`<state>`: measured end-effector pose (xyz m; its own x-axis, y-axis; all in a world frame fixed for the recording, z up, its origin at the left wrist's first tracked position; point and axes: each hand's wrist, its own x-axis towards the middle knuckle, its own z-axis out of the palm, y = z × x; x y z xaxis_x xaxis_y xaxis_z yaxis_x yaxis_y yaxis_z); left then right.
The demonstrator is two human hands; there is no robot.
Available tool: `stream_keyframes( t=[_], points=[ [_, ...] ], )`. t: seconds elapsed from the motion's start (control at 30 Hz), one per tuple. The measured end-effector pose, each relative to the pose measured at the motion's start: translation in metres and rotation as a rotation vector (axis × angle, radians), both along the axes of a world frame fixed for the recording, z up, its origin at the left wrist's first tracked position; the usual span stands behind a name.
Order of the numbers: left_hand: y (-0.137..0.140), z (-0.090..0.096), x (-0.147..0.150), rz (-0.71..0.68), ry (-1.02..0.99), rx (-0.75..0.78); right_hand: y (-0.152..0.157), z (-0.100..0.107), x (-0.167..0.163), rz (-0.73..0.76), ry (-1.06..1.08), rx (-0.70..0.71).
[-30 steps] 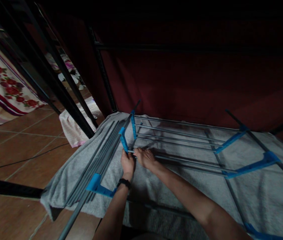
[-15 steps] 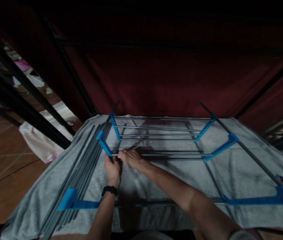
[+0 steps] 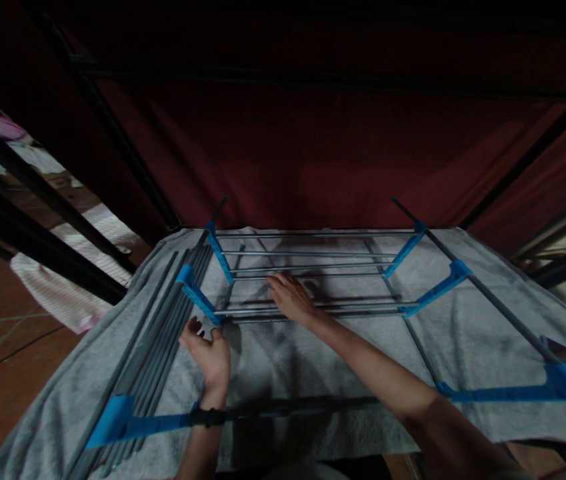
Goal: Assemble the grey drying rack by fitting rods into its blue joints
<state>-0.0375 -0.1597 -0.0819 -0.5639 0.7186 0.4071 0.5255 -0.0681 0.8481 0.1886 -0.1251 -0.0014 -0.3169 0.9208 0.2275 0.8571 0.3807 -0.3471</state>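
Left hand (image 3: 207, 355) unburdened, right hand (image 3: 291, 298) over the rods of a rack of grey metal tubes and blue plastic brackets (image 3: 333, 308)

The left fingers are spread and loosely curled, palm turned up, with nothing seen in them. Just beyond their thumb is the inner end of an angled blue plastic bracket (image 3: 199, 297); whether they touch is unclear. A black wristband (image 3: 207, 417) circles the wrist behind them.

The right fingers point away, slightly bent and close together, palm down across the nearer pair of crossrods. Whether they grip a rod or only rest there cannot be told. Just beyond them run further thin grey metal crossrods (image 3: 313, 254), and well to their right stands a matching blue bracket (image 3: 437, 290).

Left of the left fingers, a bundle of loose grey metal tubes (image 3: 163, 350) lies side by side. Under both hands spreads a rumpled grey fleecy blanket (image 3: 283, 373), carrying the rack. Well beyond the fingers hangs a dark red cloth (image 3: 313, 160).
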Motion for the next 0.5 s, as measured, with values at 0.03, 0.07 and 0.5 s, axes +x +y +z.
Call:
stream_keyframes(
  t=[0.03,0.07,0.5],
  points=[
    [-0.007,0.005,0.005,0.000,0.034,0.022,0.003,0.000,0.007,-0.028,0.018,-0.004],
    [-0.013,0.010,0.010,-0.029,0.068,0.045,0.005,0.001,0.013,-0.054,0.032,-0.007],
    [0.068,0.153,0.077,-0.175,0.257,0.209,0.042,0.057,0.034,-0.148,-0.048,0.270]
  ],
)
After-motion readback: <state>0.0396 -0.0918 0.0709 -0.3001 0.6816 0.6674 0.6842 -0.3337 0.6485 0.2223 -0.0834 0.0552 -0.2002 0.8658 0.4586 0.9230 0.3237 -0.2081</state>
